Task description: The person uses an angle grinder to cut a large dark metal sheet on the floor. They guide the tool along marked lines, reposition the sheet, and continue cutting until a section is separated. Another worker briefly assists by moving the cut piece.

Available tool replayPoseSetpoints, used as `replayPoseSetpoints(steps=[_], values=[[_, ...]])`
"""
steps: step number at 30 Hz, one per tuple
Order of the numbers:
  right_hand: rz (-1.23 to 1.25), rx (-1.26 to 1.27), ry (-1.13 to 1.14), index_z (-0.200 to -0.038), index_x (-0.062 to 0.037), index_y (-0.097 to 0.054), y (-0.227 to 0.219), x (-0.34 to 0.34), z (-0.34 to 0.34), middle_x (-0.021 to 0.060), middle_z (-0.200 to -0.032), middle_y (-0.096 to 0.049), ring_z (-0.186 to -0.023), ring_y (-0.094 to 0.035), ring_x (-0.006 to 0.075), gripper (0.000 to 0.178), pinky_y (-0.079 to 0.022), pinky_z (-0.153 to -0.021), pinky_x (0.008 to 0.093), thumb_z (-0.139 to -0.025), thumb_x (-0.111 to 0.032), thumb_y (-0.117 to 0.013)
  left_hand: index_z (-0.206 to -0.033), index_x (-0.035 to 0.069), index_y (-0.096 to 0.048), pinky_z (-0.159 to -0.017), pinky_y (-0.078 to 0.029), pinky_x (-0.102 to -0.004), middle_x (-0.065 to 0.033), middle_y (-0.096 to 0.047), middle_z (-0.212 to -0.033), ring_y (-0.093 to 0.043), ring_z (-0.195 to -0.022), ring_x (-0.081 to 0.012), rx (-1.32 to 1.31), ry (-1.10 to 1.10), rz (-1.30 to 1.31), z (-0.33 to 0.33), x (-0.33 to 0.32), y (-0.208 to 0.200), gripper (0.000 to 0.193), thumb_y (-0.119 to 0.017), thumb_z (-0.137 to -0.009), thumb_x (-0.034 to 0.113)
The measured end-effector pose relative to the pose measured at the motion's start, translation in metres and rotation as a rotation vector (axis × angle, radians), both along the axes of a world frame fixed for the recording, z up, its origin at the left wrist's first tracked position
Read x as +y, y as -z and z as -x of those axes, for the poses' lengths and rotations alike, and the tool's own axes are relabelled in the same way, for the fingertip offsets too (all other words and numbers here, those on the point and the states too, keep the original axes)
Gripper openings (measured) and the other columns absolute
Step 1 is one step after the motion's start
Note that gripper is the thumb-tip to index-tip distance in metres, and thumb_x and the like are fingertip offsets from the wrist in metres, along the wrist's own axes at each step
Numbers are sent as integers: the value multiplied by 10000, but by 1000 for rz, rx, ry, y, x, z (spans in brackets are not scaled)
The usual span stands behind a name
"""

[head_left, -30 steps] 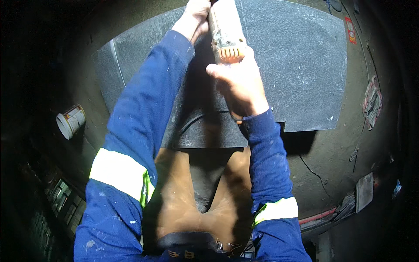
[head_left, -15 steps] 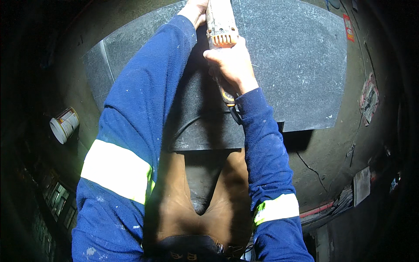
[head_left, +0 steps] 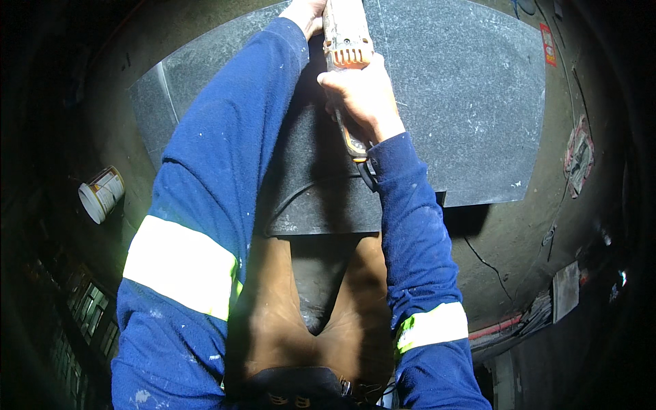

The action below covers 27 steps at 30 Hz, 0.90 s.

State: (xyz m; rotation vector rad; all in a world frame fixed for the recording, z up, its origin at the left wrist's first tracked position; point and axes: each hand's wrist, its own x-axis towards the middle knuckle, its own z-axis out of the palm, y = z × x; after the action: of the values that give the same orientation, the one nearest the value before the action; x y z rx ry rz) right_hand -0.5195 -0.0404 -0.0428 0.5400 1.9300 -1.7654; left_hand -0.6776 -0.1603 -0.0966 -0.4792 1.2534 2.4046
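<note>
Item: dark speckled slab, across the centre and top of the frame, with a notch in its edge at lower right of centre; a pale streak marks its upper left end.

Item: my two blue sleeves, the left and the right, each with a bright reflective band, entering from the lower edge.

Item: power tool with orange vents, over the slab at top centre, its front cut off by the upper edge. Change noted: it has moved upward and slightly left in the frame over the last second, mostly in the first half; since then, almost none. I judge that this puts my work farther out over the slab, with the tool now nearly steady.

Item: white bucket, tipped on the floor at left.

Item: my right hand, closed round the rear of the tool, thumb to the left; grip unchanged.

Item: my left hand, at the upper edge, just left of the tool; fingers hidden, hold cannot be told.

Item: black cord, at the tool's rear end, now more exposed below my right wrist.
</note>
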Motion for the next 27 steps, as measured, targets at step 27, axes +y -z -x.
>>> replayPoseSetpoints(steps=[27], values=[[28, 117, 9, -1257, 42, -364, 12, -3, -4, 169, -878, -642, -602, -675, 229, 656, -594, -518, 362, -786, -67, -808, -1060, 190, -704, -646, -537, -297, 43, -686, -885, -630, -725, -93, -69, 65, 153, -12, -2, -16, 321, -653, -985, 499]])
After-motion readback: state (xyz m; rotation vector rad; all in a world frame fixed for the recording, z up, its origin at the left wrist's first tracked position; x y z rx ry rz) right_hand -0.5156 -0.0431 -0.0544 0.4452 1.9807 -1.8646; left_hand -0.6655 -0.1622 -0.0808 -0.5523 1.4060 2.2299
